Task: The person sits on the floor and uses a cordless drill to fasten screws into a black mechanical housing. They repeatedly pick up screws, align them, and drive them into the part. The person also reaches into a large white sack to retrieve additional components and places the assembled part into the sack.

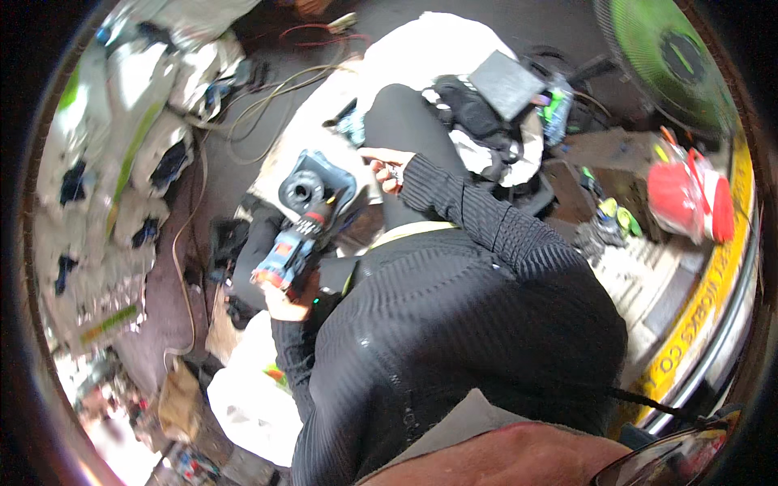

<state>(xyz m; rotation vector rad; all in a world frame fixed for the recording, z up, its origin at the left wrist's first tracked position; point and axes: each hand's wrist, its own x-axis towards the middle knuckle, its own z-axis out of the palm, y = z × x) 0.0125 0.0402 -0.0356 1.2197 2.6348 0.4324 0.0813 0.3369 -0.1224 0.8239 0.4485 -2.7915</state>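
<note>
My left hand (293, 301) is wrapped round the handle of a blue and black cordless drill (288, 253) with a red collar. The drill's nose points away from me, close to a round black part with a hole in its middle (301, 191). That part sits against a blue-grey moulded housing (344, 174) between my legs, over pale sheeting. Just right of the housing is my right hand (389, 168), its fingers closed in a pinch. Something small and silvery seems to show at the fingers, too small to name.
A green fan (677, 61) stands at the far right, above a red plastic-wrapped bundle (689, 197). A grey flat box (507, 85) lies on dark parts beyond my right knee, near a clear bottle (557, 111). Cables (263, 101) cross the floor toward white sacks (134, 89) on the left.
</note>
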